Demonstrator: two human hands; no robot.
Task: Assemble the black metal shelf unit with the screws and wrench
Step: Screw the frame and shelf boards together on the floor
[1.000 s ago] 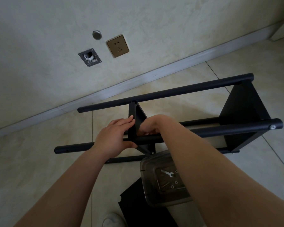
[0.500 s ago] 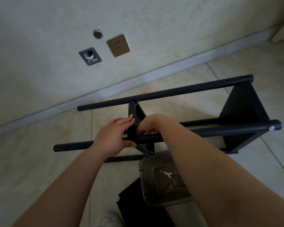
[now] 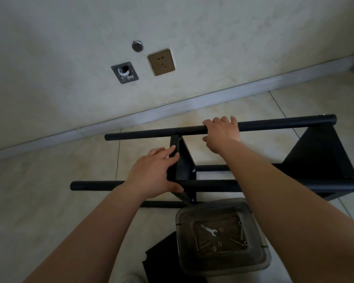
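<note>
— Where was the shelf unit (image 3: 319,160)?

— On its side on the floor (image 3: 49,190). The right hand (image 3: 222,132) gripped the upper far pole (image 3: 151,132), fingers (image 3: 223,120) curled over it.

— And the left hand (image 3: 153,172)?

— Flat on the middle panel (image 3: 185,164), fingers straight — holding nothing. The wrench (image 3: 208,230) and screws (image 3: 235,241) lay in the clear box (image 3: 260,260), near.

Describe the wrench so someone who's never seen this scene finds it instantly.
Start at the black metal shelf frame lying on its side on the tiled floor; just nearer the camera sits a clear plastic container. Inside it, towards its left, lies the small flat silver wrench. Unlike the thin long screws and tiny ring-shaped washers around it, it has forked open ends.
</note>
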